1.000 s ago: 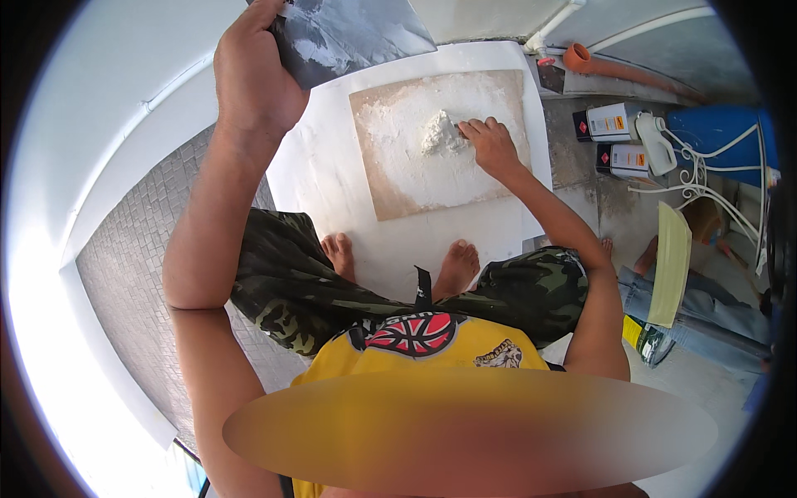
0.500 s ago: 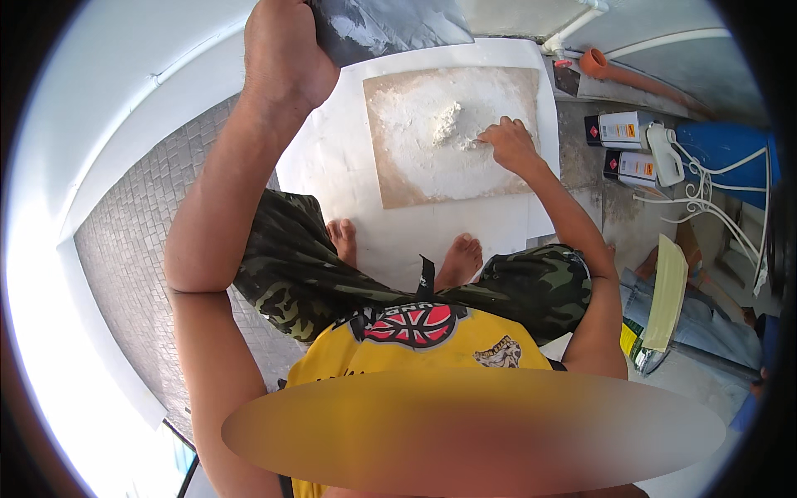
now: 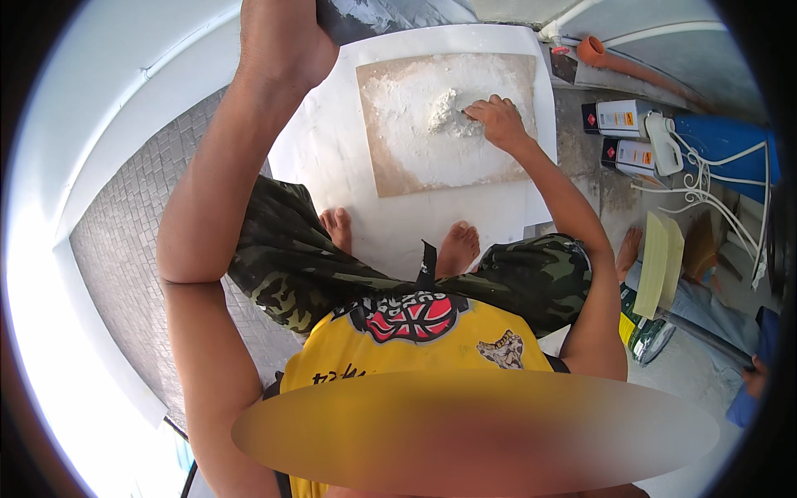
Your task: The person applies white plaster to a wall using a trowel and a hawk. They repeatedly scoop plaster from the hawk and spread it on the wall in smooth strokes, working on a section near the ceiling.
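Note:
A heap of white, crumbly paste or powder [image 3: 442, 112] sits on a brown board [image 3: 371, 158] smeared with white. My right hand [image 3: 502, 123] is at the heap's right side, fingers curled together and pointing into the white material. Something small and dark may be at its fingertips, too small to name. My left hand [image 3: 282, 37] is raised at the top edge, its fingers cut off or hidden. Right beside it is a shiny dark grey plastic bag or sheet [image 3: 390, 15] with white smears; whether the hand grips it does not show.
A white sheet [image 3: 315, 145] lies under the board, my bare feet on it. To the right are metal cans [image 3: 618, 118], a white jug [image 3: 664, 145], a blue drum [image 3: 722, 158] and white curled metalwork [image 3: 706, 195]. Another person's hand [image 3: 754, 378] is beside a dark bar with a pale yellow-green piece.
My right hand has shifted left, closer to the heap. The whole view has moved slightly, with my left hand further out at the top. The other person's pale yellow-green piece has changed its angle.

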Demonstrator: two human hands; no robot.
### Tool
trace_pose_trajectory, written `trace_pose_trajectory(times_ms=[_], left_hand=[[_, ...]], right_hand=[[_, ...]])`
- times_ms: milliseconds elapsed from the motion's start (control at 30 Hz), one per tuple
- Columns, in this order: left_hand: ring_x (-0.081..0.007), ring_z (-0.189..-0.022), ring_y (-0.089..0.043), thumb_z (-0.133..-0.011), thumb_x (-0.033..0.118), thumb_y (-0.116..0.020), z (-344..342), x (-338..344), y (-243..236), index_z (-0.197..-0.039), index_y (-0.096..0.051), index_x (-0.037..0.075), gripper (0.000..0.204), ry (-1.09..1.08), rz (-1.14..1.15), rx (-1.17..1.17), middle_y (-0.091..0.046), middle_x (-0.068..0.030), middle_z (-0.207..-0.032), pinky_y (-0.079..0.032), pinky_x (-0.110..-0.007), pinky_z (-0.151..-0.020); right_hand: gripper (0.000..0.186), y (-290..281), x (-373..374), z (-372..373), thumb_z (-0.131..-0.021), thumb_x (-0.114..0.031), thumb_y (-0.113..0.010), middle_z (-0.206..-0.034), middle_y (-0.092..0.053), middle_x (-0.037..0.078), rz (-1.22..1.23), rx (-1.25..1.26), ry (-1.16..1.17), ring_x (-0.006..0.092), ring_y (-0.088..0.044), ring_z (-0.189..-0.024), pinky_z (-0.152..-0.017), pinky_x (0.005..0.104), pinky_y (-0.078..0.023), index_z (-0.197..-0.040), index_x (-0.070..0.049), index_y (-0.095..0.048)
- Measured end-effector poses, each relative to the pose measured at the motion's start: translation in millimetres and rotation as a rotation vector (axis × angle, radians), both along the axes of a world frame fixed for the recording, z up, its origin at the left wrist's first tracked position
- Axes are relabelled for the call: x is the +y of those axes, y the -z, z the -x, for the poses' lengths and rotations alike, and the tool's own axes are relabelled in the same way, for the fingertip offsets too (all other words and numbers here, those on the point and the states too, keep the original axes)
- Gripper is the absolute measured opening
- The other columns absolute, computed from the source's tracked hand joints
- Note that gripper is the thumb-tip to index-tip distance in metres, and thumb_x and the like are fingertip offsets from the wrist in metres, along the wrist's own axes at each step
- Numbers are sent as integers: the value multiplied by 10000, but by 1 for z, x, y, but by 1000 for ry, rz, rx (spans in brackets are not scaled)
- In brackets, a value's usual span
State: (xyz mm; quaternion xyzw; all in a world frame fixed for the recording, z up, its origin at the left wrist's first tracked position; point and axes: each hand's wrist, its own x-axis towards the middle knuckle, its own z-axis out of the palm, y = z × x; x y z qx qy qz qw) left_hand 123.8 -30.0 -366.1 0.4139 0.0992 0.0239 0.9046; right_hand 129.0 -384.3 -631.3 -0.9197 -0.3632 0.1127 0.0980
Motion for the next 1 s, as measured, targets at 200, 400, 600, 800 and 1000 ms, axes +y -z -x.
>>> trace_pose_trajectory(times_ms=[200,400,600,800,1000], left_hand=[[-187,-874,-717,-1083,251,-505,0,-4,-1,-1124,-661,56,252,-6,-11,-5,-722,-60,-999,-609,-369,-837],[-177,-877,-719,-1086,251,-503,3,2,-4,-1102,-659,57,250,-51,-50,4,-724,-59,-989,-609,-353,-836],[-184,-853,-720,-1091,252,-498,-5,8,-5,-1105,-661,46,263,-25,3,-25,-727,-62,-985,-607,-355,-831],[-184,-862,-714,-1090,259,-505,-5,3,0,-1109,-662,49,264,-3,-25,12,-724,-62,-982,-603,-358,-831],[-193,-876,-715,-1063,315,-566,-9,7,9,-1129,-657,56,282,24,-62,11,-722,-51,-1005,-603,-363,-853]], right_hand=[[454,-7,7,-27,-871,47,-547,-1064,-736,7,57,-84,61,249,-610,-1017,-927,418,-438,-1159,-216,-780],[471,-10,-8,-21,-835,70,-542,-1121,-742,-8,237,99,45,255,-604,-1014,-941,422,-414,-1109,-211,-802],[480,-9,-21,35,-812,54,-553,-1114,-732,-28,86,-27,84,253,-600,-989,-891,425,-416,-1154,-207,-764],[419,0,0,84,-823,9,-579,-1115,-731,-37,59,-119,40,226,-597,-955,-863,426,-406,-1141,-205,-750],[468,18,0,65,-829,12,-579,-1233,-724,-47,-70,-195,88,223,-595,-935,-861,427,-404,-1206,-213,-742]])
